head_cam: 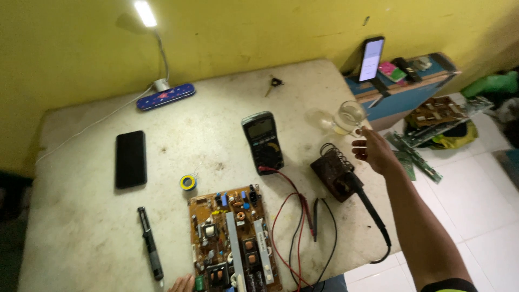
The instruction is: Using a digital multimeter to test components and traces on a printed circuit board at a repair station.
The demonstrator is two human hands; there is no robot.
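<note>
Nearest thing: the left hand (181, 283) just pokes in at the bottom edge, resting on the surface (81, 227) right beside the circuit board (233, 241), so can't tell how its fingers are set or if they hold anything. Just past that hand lies a black pen-shaped tool (150, 243), and a small solder spool (187, 182) sits beyond the board.

The right hand (373, 152) is stretched out toward the far right edge, fingers loosely spread and empty, tips just short of the drinking glass (348, 117). Looks to me like a reach for the glass; closing around it needs a gentle wrap since it sits close to the edge.

The glass is clear, upright, looks nearly empty. Below that hand is the soldering iron stand (334, 172), left of it the multimeter (263, 141) with red and black leads
</note>
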